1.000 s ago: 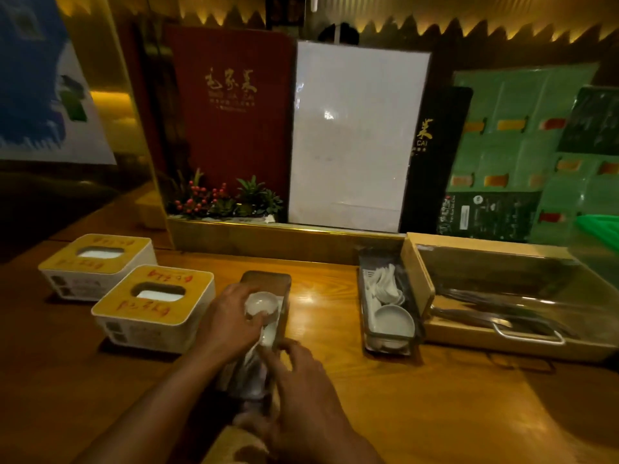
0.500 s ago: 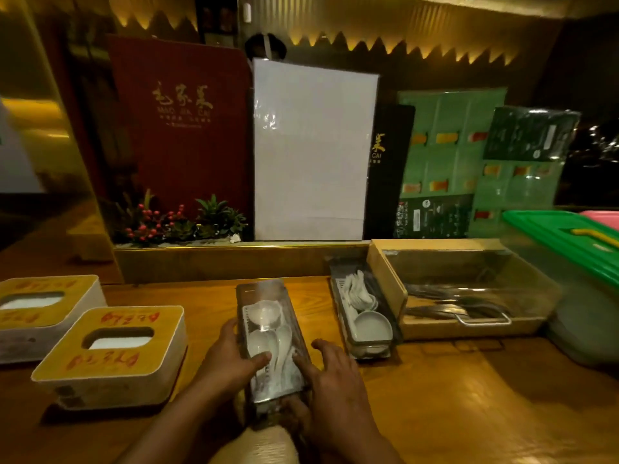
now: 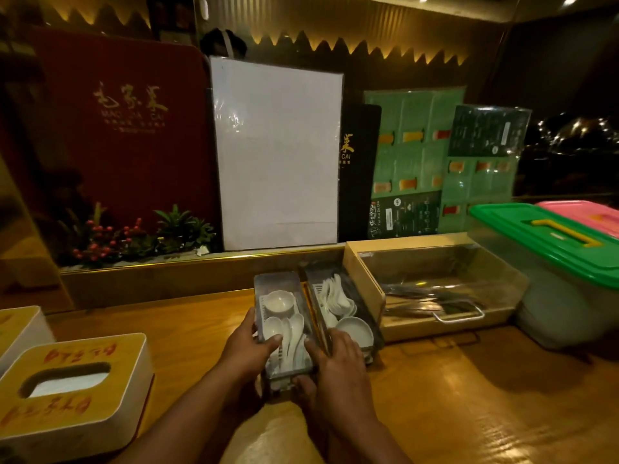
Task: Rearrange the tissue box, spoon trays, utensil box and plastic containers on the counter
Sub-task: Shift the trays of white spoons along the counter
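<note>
A clear spoon tray (image 3: 278, 283) with white spoons and a small bowl sits mid-counter, side by side with a second spoon tray (image 3: 348, 289) to its right. My left hand (image 3: 248, 349) grips the first tray's left side, thumb over the rim. My right hand (image 3: 338, 363) holds its right near corner. To the right stands the wooden utensil box (image 3: 365, 283) with metal cutlery under a clear lid. A plastic container with a green lid (image 3: 549, 249) and one with a pink lid (image 3: 586, 216) stand far right. A yellow-topped tissue box (image 3: 67, 386) sits near left.
A second tissue box (image 3: 16, 326) shows at the left edge. Menus, a white board (image 3: 278, 152) and a planter with red berries (image 3: 110, 239) line a raised ledge behind the counter. Bare wooden counter (image 3: 469, 396) lies at the near right.
Both hands have slid the held spoon tray to the right and away from me, until it lies alongside the second spoon tray. The view has swung right, bringing the plastic containers into sight.
</note>
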The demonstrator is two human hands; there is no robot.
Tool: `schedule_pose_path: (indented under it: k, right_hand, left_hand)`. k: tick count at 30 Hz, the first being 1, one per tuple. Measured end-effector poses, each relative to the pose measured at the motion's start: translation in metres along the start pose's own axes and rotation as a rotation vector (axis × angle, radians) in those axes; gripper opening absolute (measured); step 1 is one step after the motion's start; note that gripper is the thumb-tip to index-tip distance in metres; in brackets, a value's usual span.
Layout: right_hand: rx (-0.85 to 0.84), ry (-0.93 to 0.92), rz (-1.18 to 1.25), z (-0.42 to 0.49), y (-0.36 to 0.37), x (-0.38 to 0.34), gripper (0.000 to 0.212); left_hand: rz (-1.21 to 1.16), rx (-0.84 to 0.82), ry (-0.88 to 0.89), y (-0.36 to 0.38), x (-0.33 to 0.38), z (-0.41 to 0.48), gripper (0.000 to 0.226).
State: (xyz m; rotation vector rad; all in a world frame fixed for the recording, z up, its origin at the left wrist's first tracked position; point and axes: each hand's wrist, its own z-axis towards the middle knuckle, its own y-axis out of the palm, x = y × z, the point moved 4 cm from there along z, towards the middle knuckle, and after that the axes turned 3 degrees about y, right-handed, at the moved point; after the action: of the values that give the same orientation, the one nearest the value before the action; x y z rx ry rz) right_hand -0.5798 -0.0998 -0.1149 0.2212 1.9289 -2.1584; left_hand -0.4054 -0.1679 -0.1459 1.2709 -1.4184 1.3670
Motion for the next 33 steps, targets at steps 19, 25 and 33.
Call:
schedule_pose_path:
  k: [19,25,33]
  right_hand:
    - [-0.017,0.050,0.013,0.015,-0.004,0.003,0.072]
    - [-0.039,0.041,-0.028,0.017,0.000,0.002,0.073]
    - [-0.031,0.014,-0.054,0.015,0.000,0.005,0.071]
  left_hand:
    - [-0.027,-0.033,-0.021,0.015,0.013,0.020,0.073]
    - [-0.051,-0.055,-0.032,0.014,0.010,0.023,0.076]
    - [-0.067,-0.052,-0.021,0.015,0.009,0.019,0.079]
